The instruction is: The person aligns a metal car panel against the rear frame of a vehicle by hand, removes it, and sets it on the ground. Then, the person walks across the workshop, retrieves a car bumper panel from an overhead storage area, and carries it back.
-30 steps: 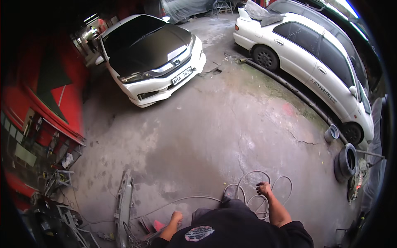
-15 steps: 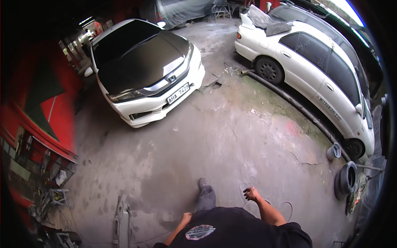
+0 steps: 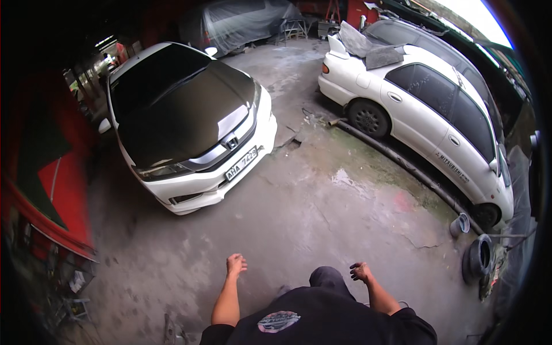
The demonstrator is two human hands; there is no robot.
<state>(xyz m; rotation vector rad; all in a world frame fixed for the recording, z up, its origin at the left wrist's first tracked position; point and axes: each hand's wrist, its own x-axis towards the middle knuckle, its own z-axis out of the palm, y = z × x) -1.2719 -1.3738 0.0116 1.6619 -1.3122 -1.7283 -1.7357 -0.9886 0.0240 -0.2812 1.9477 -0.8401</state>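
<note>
My left hand (image 3: 236, 264) hangs in front of my body, its fingers loosely bent and apart, with nothing in it. On the other side, my right hand (image 3: 361, 272) is also held out over the floor, fingers apart and empty. Neither touches anything. Closest ahead of my left hand stands a white car (image 3: 194, 129) with a dark bonnet, its front turned toward me. My knee (image 3: 329, 277) shows between the hands below my dark shirt (image 3: 299, 316).
A second white car (image 3: 422, 109) stands at the right, with grey sheets (image 3: 384, 56) on its rear. Along it lies a long pipe (image 3: 411, 165), then a bucket (image 3: 459, 225) and tyres (image 3: 478, 257). A plastic-covered vehicle (image 3: 244, 23) is at the back. The concrete floor (image 3: 299, 224) has cracks.
My left hand has swung forward and up from beside my body. The white car with the dark bonnet appears closer, and my right knee has come forward.
</note>
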